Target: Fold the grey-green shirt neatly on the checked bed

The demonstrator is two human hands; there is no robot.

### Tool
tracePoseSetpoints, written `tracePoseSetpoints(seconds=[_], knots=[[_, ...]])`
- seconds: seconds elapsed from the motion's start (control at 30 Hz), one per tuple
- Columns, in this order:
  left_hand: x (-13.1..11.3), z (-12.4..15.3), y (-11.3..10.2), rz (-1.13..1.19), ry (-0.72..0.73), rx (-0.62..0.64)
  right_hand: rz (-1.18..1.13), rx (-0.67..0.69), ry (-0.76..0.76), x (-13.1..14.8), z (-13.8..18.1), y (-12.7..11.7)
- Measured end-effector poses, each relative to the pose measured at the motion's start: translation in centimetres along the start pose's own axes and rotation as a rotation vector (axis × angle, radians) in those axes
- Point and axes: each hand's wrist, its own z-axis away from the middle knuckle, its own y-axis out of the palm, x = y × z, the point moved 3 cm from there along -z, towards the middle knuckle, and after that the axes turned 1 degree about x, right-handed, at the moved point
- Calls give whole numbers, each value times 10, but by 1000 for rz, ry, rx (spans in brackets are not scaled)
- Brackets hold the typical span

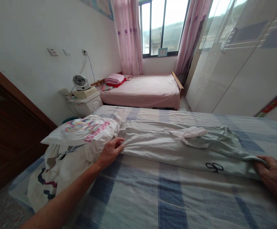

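A pale grey-green garment (167, 148) with a small black logo lies stretched across the blue checked bedsheet (152, 197). My left hand (111, 151) pinches its left end, fingers closed on the cloth. At the right edge my right hand (273, 173) grips the garment's other end. A pink-white drawstring (192, 133) lies bunched on top of the garment. Just left of my left hand sits a folded white T-shirt (83, 130) with a colourful print, on a heap of other white clothes (57, 171).
A second bed with a pink cover (145, 89) stands under the window. Between the beds, a white nightstand (86, 103) carries a small fan (80, 82). A white wardrobe (243, 57) lines the right wall. A dark wooden headboard (12, 127) is at left.
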Motion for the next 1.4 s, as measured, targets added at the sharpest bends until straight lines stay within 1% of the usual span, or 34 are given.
tracePoseSetpoints(seconds=[0.1,0.2,0.27,0.37,0.4,0.47,0.53,0.6,0.63,0.67,0.7,0.77,0.8,0.83,0.87,0.9,0.93,0.97,1.0,1.03,1.07,1.1,1.13,1.17,1.2,1.23,1.27,1.33,1.4], knots=[[4,4,-1,19,-34,61,23,-39,-53,-4,-1,4],[0,2,-6,-52,-21,138,26,-59,-79,-3,-1,3],[-5,-4,-9,-122,-45,120,57,-35,-77,1,1,1],[-13,-16,-8,-198,-70,2,96,-7,-84,11,7,-1],[-14,-19,-5,-212,-57,-2,97,-14,-104,15,11,-2],[-13,-22,2,-244,-21,51,96,-39,-150,22,17,-4],[-7,-23,6,-320,-20,105,104,-58,-180,27,21,-7],[-2,-23,5,-434,-47,107,122,-49,-185,31,23,-10],[-2,-23,3,-500,-42,81,132,-38,-177,33,24,-11],[-5,-24,2,-563,-7,44,137,-29,-179,36,24,-13],[-9,-25,2,-618,65,-2,133,-28,-201,39,25,-16],[-21,-27,9,-677,288,-90,99,-36,-330,49,28,-20],[-26,-27,14,-686,409,-100,76,-37,-419,54,29,-21],[-28,-28,21,-691,515,-77,58,-30,-499,59,30,-22],[-27,-29,29,-698,589,-29,48,-27,-540,62,30,-22],[-24,-31,35,-711,623,32,46,-32,-527,63,28,-21],[-20,-34,40,-726,621,105,48,-41,-472,62,25,-21],[-17,-37,43,-740,589,176,51,-58,-391,60,22,-21],[-15,-41,45,-754,539,234,51,-77,-310,57,18,-22],[-16,-45,45,-768,485,266,42,-92,-260,55,15,-23],[-22,-49,45,-781,445,267,21,-90,-262,53,13,-25],[-32,-53,45,-790,430,249,-9,-73,-316,53,12,-26],[-45,-57,47,-786,447,224,-44,-46,-405,54,13,-27],[-61,-60,53,-768,493,207,-80,-12,-510,56,14,-28],[-78,-64,61,-733,567,222,-110,27,-606,56,16,-29],[-94,-67,74,-690,651,256,-129,61,-674,56,18,-30],[-108,-69,88,-647,735,299,-138,81,-706,55,19,-29],[-130,-76,120,-589,869,375,-136,89,-683,51,19,-28],[-143,-84,149,-557,945,433,-130,83,-606,47,18,-25]])
